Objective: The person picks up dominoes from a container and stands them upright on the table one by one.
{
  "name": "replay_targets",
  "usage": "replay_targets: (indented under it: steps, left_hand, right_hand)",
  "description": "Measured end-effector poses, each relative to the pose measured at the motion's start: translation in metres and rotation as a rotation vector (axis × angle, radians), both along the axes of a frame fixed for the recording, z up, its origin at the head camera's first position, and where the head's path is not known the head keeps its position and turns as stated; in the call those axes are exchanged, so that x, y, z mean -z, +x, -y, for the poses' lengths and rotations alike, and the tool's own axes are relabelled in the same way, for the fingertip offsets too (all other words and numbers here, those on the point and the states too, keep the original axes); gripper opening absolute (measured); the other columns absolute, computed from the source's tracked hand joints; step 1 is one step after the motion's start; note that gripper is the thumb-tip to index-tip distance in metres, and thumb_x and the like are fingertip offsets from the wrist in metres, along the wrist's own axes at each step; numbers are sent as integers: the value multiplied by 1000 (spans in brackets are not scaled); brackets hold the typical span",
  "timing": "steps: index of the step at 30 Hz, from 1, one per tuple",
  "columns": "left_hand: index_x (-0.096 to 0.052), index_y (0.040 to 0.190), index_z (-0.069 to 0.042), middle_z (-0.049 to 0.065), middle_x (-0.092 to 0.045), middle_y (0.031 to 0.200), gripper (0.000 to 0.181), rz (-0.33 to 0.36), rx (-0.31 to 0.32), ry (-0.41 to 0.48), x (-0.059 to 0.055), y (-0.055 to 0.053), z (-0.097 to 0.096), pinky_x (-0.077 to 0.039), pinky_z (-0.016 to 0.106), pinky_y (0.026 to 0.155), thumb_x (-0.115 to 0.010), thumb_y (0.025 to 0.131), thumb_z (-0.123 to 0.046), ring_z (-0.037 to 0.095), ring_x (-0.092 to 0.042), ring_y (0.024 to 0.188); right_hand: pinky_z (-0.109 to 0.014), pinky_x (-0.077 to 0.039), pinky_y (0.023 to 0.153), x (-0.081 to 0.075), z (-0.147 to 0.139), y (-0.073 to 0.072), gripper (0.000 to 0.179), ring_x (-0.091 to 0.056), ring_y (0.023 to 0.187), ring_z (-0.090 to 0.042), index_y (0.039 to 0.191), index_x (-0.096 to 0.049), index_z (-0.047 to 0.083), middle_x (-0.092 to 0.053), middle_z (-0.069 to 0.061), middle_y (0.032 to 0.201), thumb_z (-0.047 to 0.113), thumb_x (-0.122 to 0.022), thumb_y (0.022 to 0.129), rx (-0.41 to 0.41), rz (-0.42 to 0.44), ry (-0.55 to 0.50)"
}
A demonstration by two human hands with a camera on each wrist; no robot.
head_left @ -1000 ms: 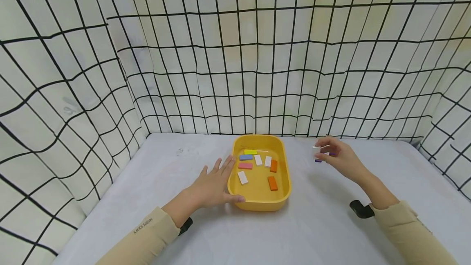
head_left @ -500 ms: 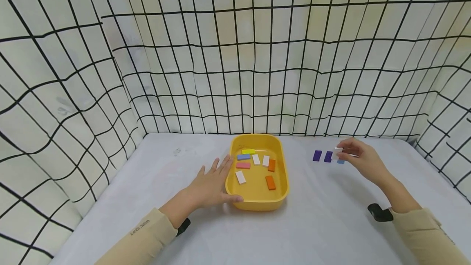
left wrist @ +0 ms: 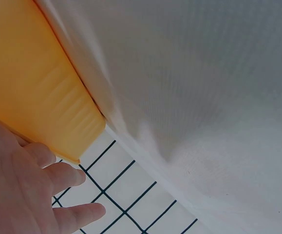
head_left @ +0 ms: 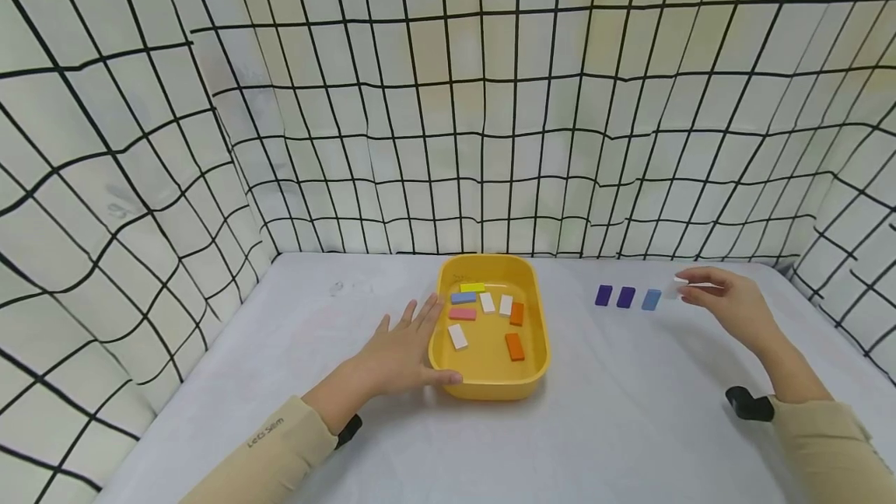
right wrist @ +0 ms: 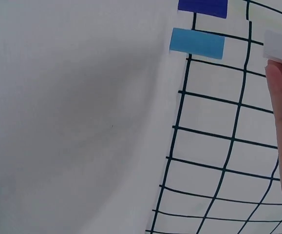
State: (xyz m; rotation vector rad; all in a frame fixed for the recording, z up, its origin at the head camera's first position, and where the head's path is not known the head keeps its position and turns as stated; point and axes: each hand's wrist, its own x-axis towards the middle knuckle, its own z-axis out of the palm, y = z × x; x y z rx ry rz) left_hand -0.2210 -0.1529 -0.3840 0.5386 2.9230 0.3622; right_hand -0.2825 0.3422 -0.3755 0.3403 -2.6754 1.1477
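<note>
Judging by counts, approx a third thru. Done so far: three blocks down in a L-to-R row on the table (head_left: 595,411), R of the tray (head_left: 490,373), i.e. first purple block (head_left: 603,295), second purple block (head_left: 626,298), light blue block (head_left: 651,299), w/ small gaps btwn. Up next in line: white block (head_left: 672,289) at the row's R end, just beside the light blue one, clamped btwn thumb and fingers of R hand (head_left: 735,308). Can't tell if touching the table; white on white.

Left in tray, eight: yellow block (head_left: 472,287), blue block (head_left: 463,298), pink block (head_left: 462,314), near white block (head_left: 457,337), two far white blocks (head_left: 505,306), far orange block (head_left: 516,313), near orange block (head_left: 514,347).

L hand (head_left: 399,356) at tray's L side, fingers apart and fairly straight, touching the rim, not clamped on anything.

Axes: in the row, long axes near-to-far, crosswise to the row, far ends tipped slightly R. Held one, per R wrist view: long edge roughly parallel to light blue's, so prob. same heading; flat or tilted, can't tell.
</note>
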Motion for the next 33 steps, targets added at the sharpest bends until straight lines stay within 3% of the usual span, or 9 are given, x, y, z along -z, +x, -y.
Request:
replay_targets:
  steps: [5,7,10,13,17,33]
  left_hand:
    - [-7,166,-12,5,-3,172,121,5,1,3,0,0,0,-8,69,118,-65,83,-77,39,-8,155]
    - [-7,166,-12,5,-3,172,121,3,2,1,0,0,1,-8,69,118,-65,83,-77,39,-8,155]
    - [-7,166,-11,5,-4,172,121,1,5,1,0,1,1,-8,69,118,-65,83,-77,40,-8,155]
    - [-7,166,-11,5,-4,172,121,1,7,3,-1,1,0,-9,69,117,-65,83,-76,40,-9,155]
    - [-8,166,-11,5,-4,172,121,3,6,7,-2,2,0,-9,69,117,-66,83,-76,40,-9,155]
    - [-8,166,-9,6,-4,172,121,0,5,2,-3,2,1,-10,69,117,-65,83,-76,40,-9,155]
  right_hand:
    - [-8,-45,73,1,-7,-5,36,-62,84,12,128,-65,-4,-70,-26,117,22,-64,104,25,22,60]
    - [-16,-50,76,2,-9,-7,35,-66,85,5,128,-66,-4,-70,-26,117,22,-64,104,32,32,82]
    - [-40,-55,84,5,-12,-11,34,-73,94,-19,127,-65,-4,-67,-28,120,21,-63,104,44,54,105]
    - [-60,-52,85,8,-17,-14,33,-69,105,-43,125,-65,-6,-64,-31,123,19,-64,103,50,79,143]
    - [-60,-53,85,12,-22,-20,30,-65,108,-49,124,-64,-7,-63,-32,123,14,-62,102,47,111,194]
    - [-58,-54,83,17,-18,-31,26,-65,101,-47,122,-63,-12,-68,-30,111,5,-59,102,34,150,249]
